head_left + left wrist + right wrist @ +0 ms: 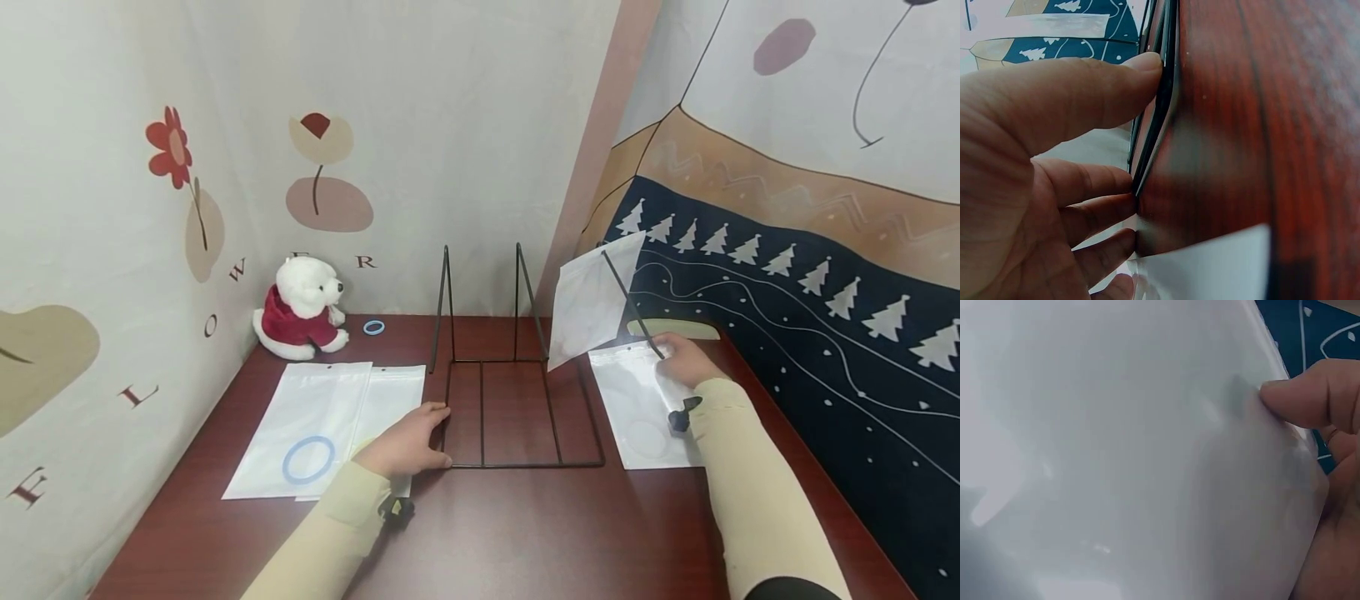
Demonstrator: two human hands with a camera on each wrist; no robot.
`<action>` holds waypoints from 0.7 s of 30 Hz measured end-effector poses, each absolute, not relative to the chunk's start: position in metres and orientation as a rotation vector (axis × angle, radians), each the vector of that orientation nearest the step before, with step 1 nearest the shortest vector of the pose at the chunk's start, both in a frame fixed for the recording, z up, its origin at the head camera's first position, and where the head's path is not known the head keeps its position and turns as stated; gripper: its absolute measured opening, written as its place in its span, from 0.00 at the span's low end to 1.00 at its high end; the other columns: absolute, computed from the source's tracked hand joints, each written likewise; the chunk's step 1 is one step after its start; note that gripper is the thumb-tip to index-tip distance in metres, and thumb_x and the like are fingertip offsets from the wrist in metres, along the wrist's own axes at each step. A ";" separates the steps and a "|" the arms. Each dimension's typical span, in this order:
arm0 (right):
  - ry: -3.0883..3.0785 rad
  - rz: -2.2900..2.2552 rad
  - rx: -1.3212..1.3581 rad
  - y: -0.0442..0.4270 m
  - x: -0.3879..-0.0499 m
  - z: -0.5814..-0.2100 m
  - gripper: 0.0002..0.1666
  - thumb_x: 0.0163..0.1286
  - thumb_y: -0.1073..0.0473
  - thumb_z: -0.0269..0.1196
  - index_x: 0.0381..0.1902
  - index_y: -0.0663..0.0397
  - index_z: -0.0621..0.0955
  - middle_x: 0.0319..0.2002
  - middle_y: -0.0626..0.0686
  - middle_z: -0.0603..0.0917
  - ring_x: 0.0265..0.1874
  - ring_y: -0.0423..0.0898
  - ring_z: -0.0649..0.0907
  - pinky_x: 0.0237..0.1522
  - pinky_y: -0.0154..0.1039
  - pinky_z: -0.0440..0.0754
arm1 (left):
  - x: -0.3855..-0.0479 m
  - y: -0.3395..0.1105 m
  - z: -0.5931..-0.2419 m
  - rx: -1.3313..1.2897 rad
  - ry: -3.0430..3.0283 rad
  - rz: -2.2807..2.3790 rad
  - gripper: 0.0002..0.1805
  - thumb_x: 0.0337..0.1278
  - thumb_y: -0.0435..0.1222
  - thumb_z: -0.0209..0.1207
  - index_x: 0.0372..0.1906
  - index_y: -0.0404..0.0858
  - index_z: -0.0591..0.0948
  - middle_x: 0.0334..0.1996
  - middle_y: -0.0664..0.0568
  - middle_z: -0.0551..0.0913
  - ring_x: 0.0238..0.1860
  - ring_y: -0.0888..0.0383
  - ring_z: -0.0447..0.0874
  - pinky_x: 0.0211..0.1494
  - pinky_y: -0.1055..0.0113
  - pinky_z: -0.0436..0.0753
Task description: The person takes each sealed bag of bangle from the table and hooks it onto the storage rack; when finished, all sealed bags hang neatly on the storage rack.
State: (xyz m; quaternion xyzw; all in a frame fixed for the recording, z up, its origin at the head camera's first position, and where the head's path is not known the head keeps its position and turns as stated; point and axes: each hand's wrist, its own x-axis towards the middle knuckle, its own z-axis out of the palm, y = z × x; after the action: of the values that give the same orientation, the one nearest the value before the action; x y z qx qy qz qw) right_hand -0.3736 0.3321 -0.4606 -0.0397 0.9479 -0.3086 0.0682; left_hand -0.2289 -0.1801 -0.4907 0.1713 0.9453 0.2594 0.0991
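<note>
My left hand (405, 442) is spread at the left front corner of a black wire rack (482, 417). In the left wrist view, the thumb and fingertips of that hand (1041, 144) touch the bar (1159, 106). One white bag (581, 312) hangs tilted on the rack's right-hand sloping arm. Just past the lower end of this arm, my right hand (686, 362) pinches the edge of another white bag (630, 400) over the table. The right wrist view shows the right hand's thumb (1310, 400) on a translucent bag (1116, 437), its other fingers partly hidden behind.
Two overlapping white bags (262, 450) lie left of the rack, the front one with a blue ring print. Behind them sits a white plush bear (303, 292) in red, beside a small blue ring (373, 327). Patterned cloth borders the table (487, 533).
</note>
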 end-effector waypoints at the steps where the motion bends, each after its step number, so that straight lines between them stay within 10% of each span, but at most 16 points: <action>1: 2.855 -0.935 -0.114 0.331 -0.372 -0.458 0.36 0.66 0.66 0.60 0.73 0.63 0.70 0.73 0.74 0.69 0.68 0.73 0.70 0.72 0.74 0.64 | -0.229 -0.180 -0.491 0.508 2.796 0.769 0.47 0.51 0.40 0.76 0.74 0.24 0.70 0.76 0.32 0.69 0.77 0.37 0.67 0.80 0.45 0.68; 21: 2.846 -1.068 -0.085 0.339 -0.348 -0.438 0.27 0.79 0.59 0.58 0.72 0.57 0.75 0.76 0.71 0.67 0.75 0.72 0.65 0.72 0.76 0.62 | -0.228 -0.180 -0.490 0.493 2.795 0.765 0.47 0.52 0.40 0.76 0.75 0.25 0.69 0.76 0.33 0.68 0.78 0.37 0.66 0.80 0.45 0.68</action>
State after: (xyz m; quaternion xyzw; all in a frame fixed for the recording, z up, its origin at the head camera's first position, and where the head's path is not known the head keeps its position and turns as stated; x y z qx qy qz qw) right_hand -0.3484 0.3390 -0.4377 -0.0281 0.9347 -0.3507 0.0505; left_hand -0.2282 -0.1797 -0.4899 0.1670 0.9460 0.2588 0.1008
